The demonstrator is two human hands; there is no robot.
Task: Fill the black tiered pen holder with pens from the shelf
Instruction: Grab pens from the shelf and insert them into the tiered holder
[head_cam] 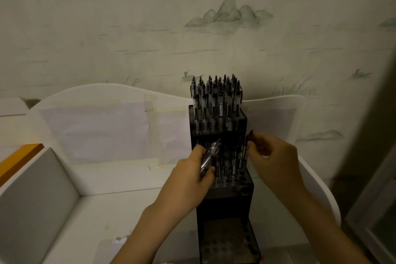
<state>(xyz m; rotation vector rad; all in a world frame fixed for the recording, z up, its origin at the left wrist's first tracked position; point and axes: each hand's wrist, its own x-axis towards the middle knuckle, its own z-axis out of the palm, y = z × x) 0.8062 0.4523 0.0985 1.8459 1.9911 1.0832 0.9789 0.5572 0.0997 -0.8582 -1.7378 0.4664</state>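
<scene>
The black tiered pen holder (225, 206) stands on the white shelf, a little right of centre. Its top tier is packed with several upright pens (216, 96). Several more pens stand in the middle tier (230, 169). The lowest tier (227, 236) shows bare holes. My left hand (188, 178) grips a bundle of pens (209, 157) at the left side of the middle tier. At the right edge of that tier, my right hand (274, 156) pinches a single pen (248, 141), held nearly upright.
The white shelf (120, 203) has a wavy back panel (107, 126) and a side wall (40, 188) on the left. An orange strip (19, 158) lies at the far left. A patterned wall rises behind. A dark edge runs down the right side.
</scene>
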